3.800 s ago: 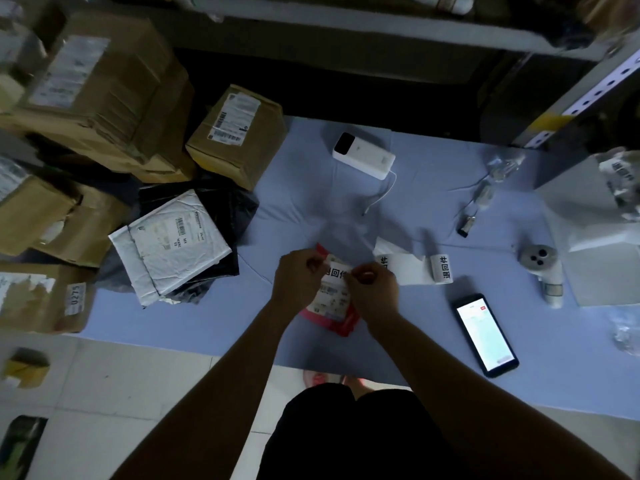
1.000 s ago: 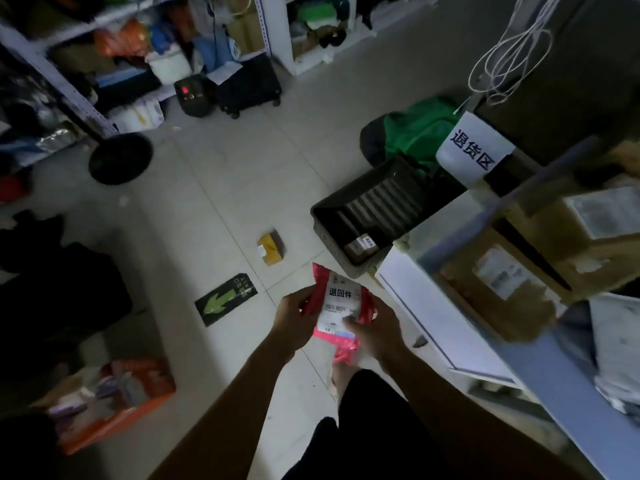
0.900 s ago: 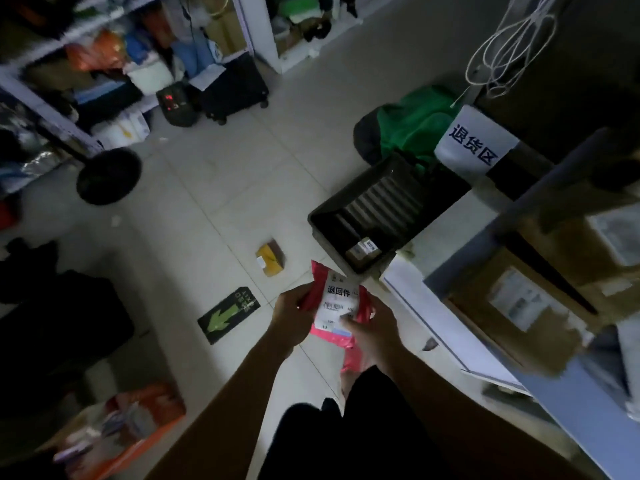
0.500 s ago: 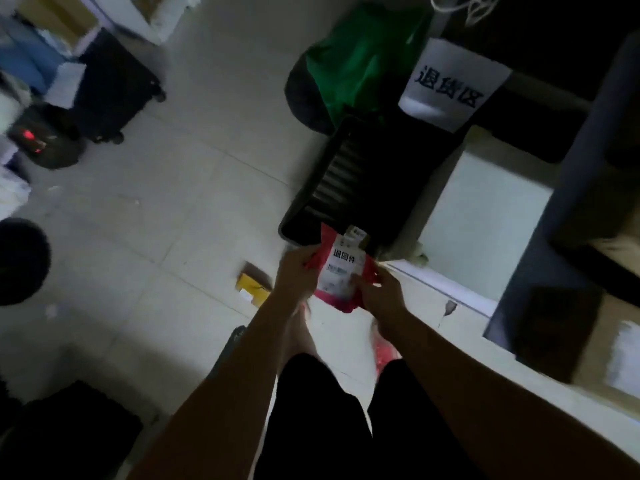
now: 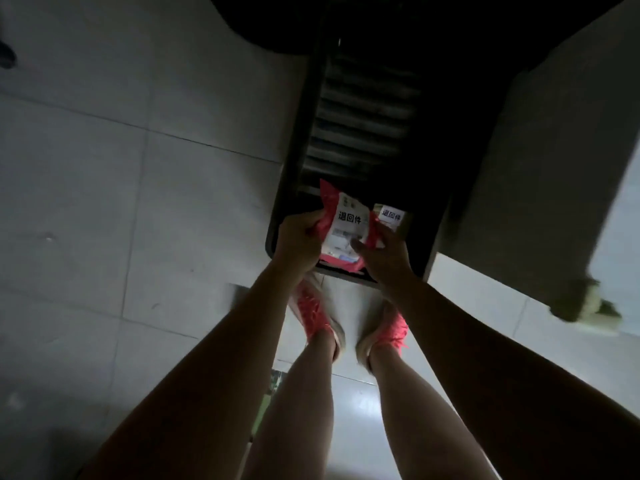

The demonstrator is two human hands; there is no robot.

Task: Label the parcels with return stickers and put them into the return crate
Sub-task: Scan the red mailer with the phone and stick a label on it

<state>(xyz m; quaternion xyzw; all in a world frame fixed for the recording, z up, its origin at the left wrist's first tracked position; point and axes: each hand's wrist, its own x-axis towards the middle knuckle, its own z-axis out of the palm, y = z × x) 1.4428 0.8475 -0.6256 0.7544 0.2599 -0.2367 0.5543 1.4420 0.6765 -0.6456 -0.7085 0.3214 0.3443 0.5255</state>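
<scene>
The red parcel carries its white return sticker on the upturned face, so for this one the labelling looks done. It is held over the near end of the dark crate, low inside the rim but not yet let go. The left hand grips its left edge with fingers curled round the wrapper. The right hand pinches the lower right edge, thumb on the front.

Just beside it, on the right, a second parcel lies in the crate with the same kind of sticker showing (so at least one return seems to be finished). The rest of the ribbed crate floor looks bare, though it is too dark to be sure.

What is left for this parcel, as I judge it, is only to release it. How many other parcels await stickers cannot be told, since none are in view. Below are the person's pink shoes on the pale tiled floor.
</scene>
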